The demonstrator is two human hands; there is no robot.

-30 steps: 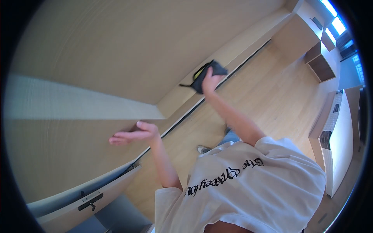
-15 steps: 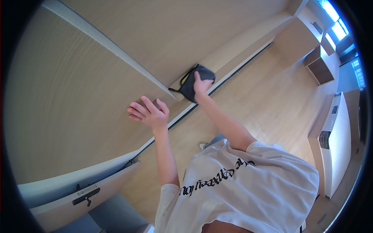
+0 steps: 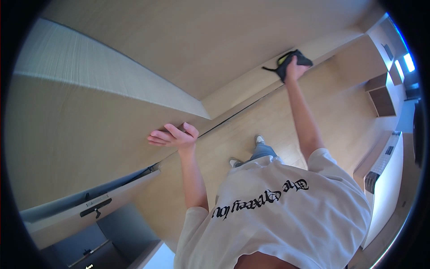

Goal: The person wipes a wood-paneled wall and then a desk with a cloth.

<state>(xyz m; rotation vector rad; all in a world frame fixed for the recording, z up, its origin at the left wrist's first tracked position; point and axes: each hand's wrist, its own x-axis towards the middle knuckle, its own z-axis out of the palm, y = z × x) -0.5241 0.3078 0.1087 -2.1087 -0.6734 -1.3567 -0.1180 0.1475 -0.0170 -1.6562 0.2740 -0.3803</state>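
Observation:
My right hand [image 3: 296, 70], arm stretched out ahead and to the right, grips a dark cloth [image 3: 281, 71] with a yellow-green patch and a thin strap hanging off its left side. The cloth lies against the pale wooden ledge [image 3: 242, 92] at the foot of a recessed wood panel [image 3: 188, 49]. My left hand [image 3: 175, 137] is open, fingers spread and holding nothing. It is beside the nearer wooden panel [image 3: 89, 130], close to its lower edge; whether it touches the panel I cannot tell.
Wooden floor [image 3: 251, 116] runs alongside the ledge. To the right stand a box-like cabinet [image 3: 380, 101] and a mattress [image 3: 387, 179] on edge. At lower left a door [image 3: 58, 228] with a dark handle [image 3: 96, 208] stands ajar. My shoes show on the floor.
My right hand has moved the cloth farther away and to the right along the ledge. My left hand stays near the panel, its fingers now more level. The view has shifted.

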